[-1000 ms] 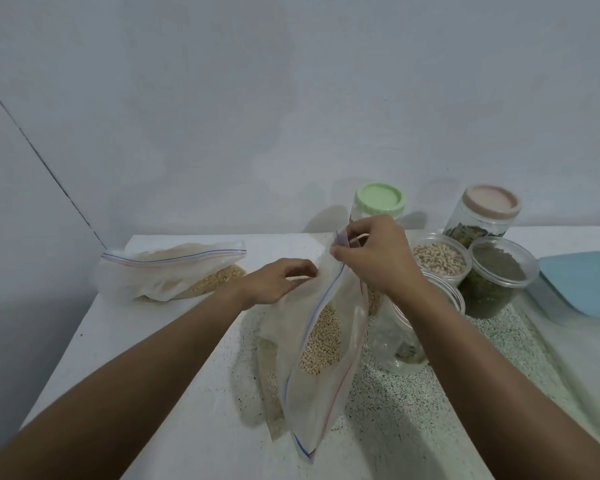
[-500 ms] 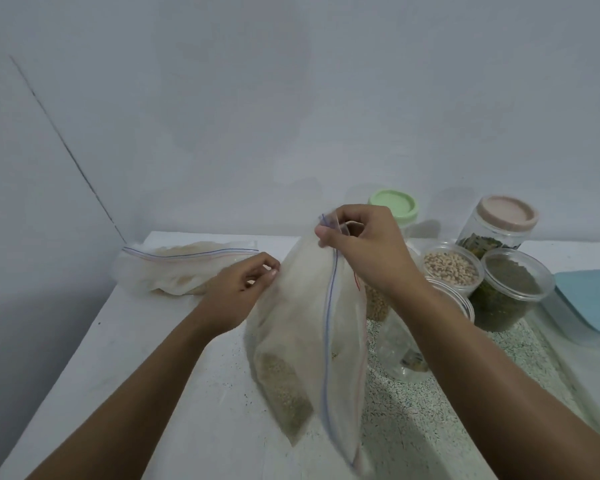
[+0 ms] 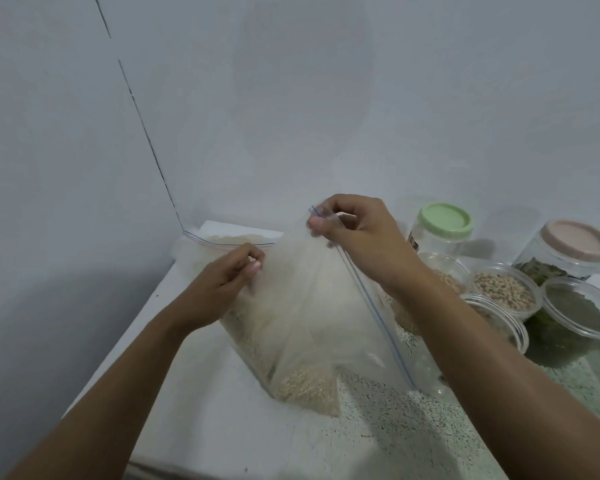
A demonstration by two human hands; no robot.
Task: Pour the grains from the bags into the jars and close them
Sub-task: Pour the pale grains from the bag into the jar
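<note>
**Head view.** A clear zip bag (image 3: 302, 306) is held upright over the white desk (image 3: 205, 410), and pale grains (image 3: 305, 386) are gathered in its lower end. It cannot be told whether that end touches the desk. The bag's top corner, at the end of the blue zip strip, is pinched by the right hand (image 3: 357, 237); its grip is closed tight, thumb against curled fingers. The bag's left edge is taken by the left hand (image 3: 219, 289), whose grip is also closed, with thumb and fingertips drawn together on the film.

Behind the bag to its left, a second bag (image 3: 222, 240) of pale grain is laid flat against the wall (image 3: 291, 98). To the right of the bag a cluster of jars is shown:
- A green-lidded jar (image 3: 444, 226) stands at the rear.
- A pink-lidded jar (image 3: 565, 251) stands farther right.
- In front of these are an open jar of pale beans (image 3: 504, 289) and an open jar of dark green contents (image 3: 579, 310).
- Nearest the bag is an open clear jar (image 3: 496, 320), partly hidden by the right forearm.
</note>
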